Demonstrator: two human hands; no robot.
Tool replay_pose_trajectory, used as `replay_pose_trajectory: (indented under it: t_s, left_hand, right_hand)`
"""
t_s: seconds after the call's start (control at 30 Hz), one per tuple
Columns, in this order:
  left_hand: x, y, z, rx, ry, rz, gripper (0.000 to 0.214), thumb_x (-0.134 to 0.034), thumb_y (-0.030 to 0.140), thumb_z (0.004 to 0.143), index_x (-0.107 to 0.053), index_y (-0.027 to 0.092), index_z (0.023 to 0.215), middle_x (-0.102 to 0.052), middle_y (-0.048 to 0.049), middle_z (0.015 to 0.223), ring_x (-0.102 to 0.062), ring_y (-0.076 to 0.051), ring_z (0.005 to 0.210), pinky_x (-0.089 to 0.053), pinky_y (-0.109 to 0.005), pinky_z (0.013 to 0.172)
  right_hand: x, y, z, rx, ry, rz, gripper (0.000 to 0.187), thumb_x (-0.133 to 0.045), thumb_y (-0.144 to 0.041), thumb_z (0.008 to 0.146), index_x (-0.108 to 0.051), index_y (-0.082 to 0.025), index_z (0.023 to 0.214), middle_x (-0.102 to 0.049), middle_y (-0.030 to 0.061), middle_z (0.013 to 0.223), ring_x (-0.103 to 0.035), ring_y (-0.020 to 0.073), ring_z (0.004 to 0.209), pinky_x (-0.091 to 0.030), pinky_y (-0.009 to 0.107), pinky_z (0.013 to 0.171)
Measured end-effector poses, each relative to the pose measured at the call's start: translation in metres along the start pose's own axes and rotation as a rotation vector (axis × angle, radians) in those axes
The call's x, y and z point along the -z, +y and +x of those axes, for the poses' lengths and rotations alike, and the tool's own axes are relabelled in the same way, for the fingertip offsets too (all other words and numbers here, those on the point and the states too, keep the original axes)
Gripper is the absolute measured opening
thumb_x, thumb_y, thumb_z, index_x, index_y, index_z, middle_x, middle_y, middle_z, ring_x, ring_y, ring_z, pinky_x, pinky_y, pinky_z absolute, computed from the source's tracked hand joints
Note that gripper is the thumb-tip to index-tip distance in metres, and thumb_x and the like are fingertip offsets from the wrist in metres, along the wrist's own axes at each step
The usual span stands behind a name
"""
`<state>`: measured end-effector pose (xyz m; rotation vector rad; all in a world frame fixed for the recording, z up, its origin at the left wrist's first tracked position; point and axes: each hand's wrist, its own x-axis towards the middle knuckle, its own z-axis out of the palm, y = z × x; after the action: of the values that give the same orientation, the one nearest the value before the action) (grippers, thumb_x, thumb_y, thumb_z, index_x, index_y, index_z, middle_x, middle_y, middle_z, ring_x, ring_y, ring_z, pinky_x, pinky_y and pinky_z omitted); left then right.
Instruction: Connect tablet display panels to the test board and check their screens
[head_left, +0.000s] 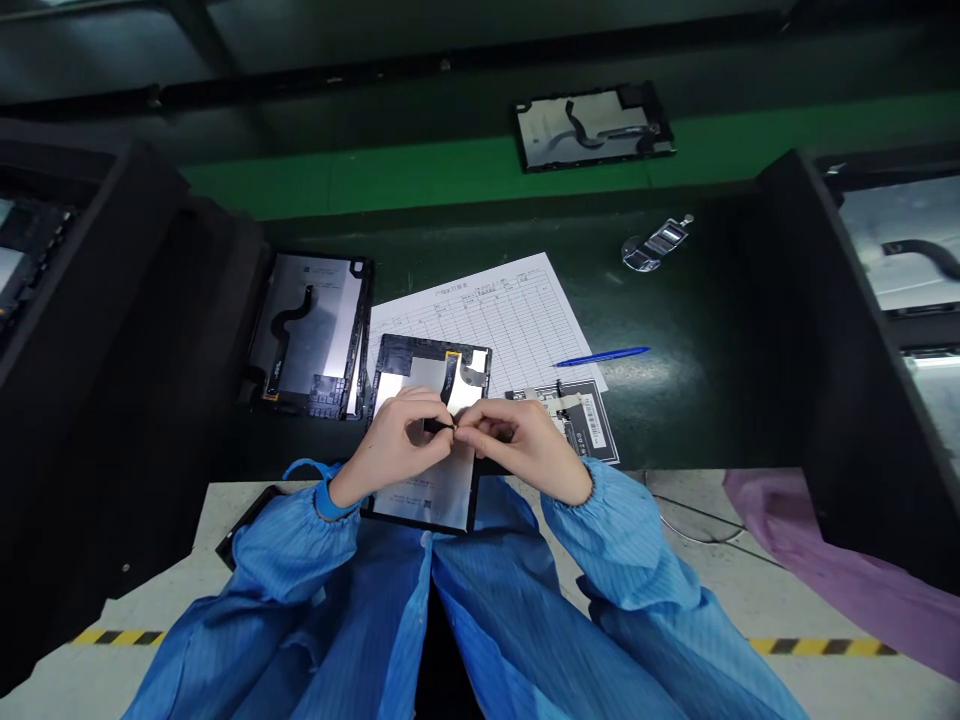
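Note:
In front of me a tablet display panel [431, 495] with a silvery back and black frame overhangs the table's front edge. A black ribbon cable [450, 378] runs down from an orange strip near its top. My left hand [405, 435] is closed in a pinch on the free end of this cable, above the panel. Fingertips of my right hand [525, 440] meet the left ones at the cable's tip, also pinched; whatever lies between them is too small to make out. Beside my right wrist lies a flat black part with a white label [592, 420].
A printed form [517, 310] lies behind the panel, with a blue pen [602, 356] across its edge. Another display panel [319, 320] is at left, one more [589, 130] on the green ledge. A metal stand [656, 243] sits at right. Dark racks [862, 330] flank both sides.

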<state>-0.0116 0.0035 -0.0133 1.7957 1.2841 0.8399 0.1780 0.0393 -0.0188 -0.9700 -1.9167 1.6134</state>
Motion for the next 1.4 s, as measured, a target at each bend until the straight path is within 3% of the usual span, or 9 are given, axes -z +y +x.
replay_pose_trajectory:
  t_s: [0.43, 0.6, 0.67, 0.77, 0.97, 1.1, 1.2, 1.3, 1.4]
  left_hand:
    - [0.003, -0.002, -0.003, 0.016, 0.010, -0.059, 0.017, -0.054, 0.012, 0.079, -0.055, 0.020, 0.064, -0.054, 0.0020, 0.062, -0.051, -0.016, 0.065, -0.042, -0.032, 0.067]
    - [0.016, -0.008, -0.040, -0.132, 0.193, 0.139, 0.011, -0.053, 0.019, 0.089, -0.064, 0.019, 0.089, -0.067, -0.0062, 0.093, -0.062, -0.021, 0.094, -0.041, -0.048, 0.103]
    - [0.018, -0.013, -0.064, -0.202, 0.019, 0.288, 0.031, -0.059, 0.030, 0.089, -0.061, 0.016, 0.118, -0.063, -0.0135, 0.124, -0.055, -0.028, 0.122, -0.031, -0.055, 0.115]
    - [0.012, -0.023, -0.094, -0.169, -0.269, 0.554, 0.071, -0.066, 0.039, 0.087, -0.039, 0.014, 0.147, -0.039, -0.0174, 0.155, -0.033, -0.033, 0.144, -0.026, -0.057, 0.118]
    - [-0.006, -0.037, -0.112, -0.319, -0.351, 0.795, 0.057, -0.053, 0.024, 0.094, -0.039, 0.015, 0.149, -0.042, -0.0139, 0.154, -0.036, -0.030, 0.143, -0.035, -0.054, 0.116]
    - [-0.001, -0.034, -0.109, -0.507, -0.188, 0.896, 0.045, -0.042, 0.005, 0.092, -0.056, 0.008, 0.134, -0.055, -0.0164, 0.143, -0.048, -0.031, 0.135, -0.046, -0.048, 0.109]
    - [0.015, -0.022, -0.107, -0.668, -0.039, 0.895, 0.039, -0.037, 0.006, 0.095, -0.066, 0.005, 0.121, -0.065, -0.0140, 0.131, -0.057, -0.030, 0.126, -0.048, -0.045, 0.108]
    - [0.039, -0.011, -0.103, -0.709, 0.051, 0.891, 0.034, -0.041, 0.005, 0.095, -0.067, 0.006, 0.117, -0.068, -0.0121, 0.125, -0.058, -0.028, 0.125, -0.043, -0.047, 0.112]
    - [0.059, -0.009, -0.091, -0.667, 0.190, 0.908, 0.031, -0.048, 0.002, 0.093, -0.068, 0.015, 0.113, -0.071, -0.0038, 0.122, -0.055, -0.020, 0.130, -0.029, -0.046, 0.120]
  right_hand:
    - [-0.001, -0.006, 0.001, 0.035, -0.017, -0.058, 0.023, -0.062, -0.036, 0.092, -0.068, -0.017, 0.079, -0.064, -0.0001, 0.066, -0.056, 0.0103, 0.058, -0.045, 0.023, 0.055]
    - [0.020, 0.001, 0.011, 0.072, 0.170, -0.222, 0.028, -0.047, -0.036, 0.099, -0.069, -0.019, 0.099, -0.073, 0.0062, 0.094, -0.066, 0.0156, 0.077, -0.053, 0.028, 0.068]
    - [0.034, 0.011, 0.022, 0.072, 0.297, -0.406, 0.028, -0.045, -0.034, 0.100, -0.066, -0.018, 0.109, -0.071, 0.0095, 0.107, -0.067, 0.0202, 0.091, -0.053, 0.033, 0.075]
    - [0.048, 0.027, 0.041, 0.039, 0.297, -0.611, 0.028, -0.048, -0.029, 0.097, -0.061, -0.014, 0.116, -0.068, 0.0133, 0.112, -0.065, 0.0246, 0.099, -0.053, 0.037, 0.080]
    - [0.046, 0.028, 0.063, -0.061, 0.158, -0.683, 0.024, -0.046, -0.025, 0.097, -0.063, -0.013, 0.111, -0.068, 0.0107, 0.100, -0.063, 0.0216, 0.093, -0.049, 0.035, 0.084]
    - [0.044, 0.024, 0.067, -0.074, 0.152, -0.697, 0.022, -0.045, -0.023, 0.097, -0.063, -0.013, 0.103, -0.068, 0.0102, 0.096, -0.062, 0.0211, 0.091, -0.046, 0.035, 0.085]
    - [0.047, 0.023, 0.071, -0.088, 0.133, -0.681, 0.023, -0.044, -0.027, 0.097, -0.064, -0.015, 0.094, -0.068, 0.0085, 0.089, -0.062, 0.0196, 0.084, -0.046, 0.033, 0.079]
    - [0.051, 0.020, 0.076, -0.071, 0.038, -0.642, 0.030, -0.051, -0.041, 0.093, -0.064, -0.017, 0.079, -0.067, 0.0058, 0.079, -0.060, 0.0172, 0.073, -0.046, 0.030, 0.070]
    - [0.057, 0.010, 0.084, -0.115, -0.108, -0.305, 0.038, -0.053, -0.053, 0.088, -0.063, -0.017, 0.083, -0.063, 0.0016, 0.072, -0.053, 0.0121, 0.058, -0.042, 0.025, 0.054]
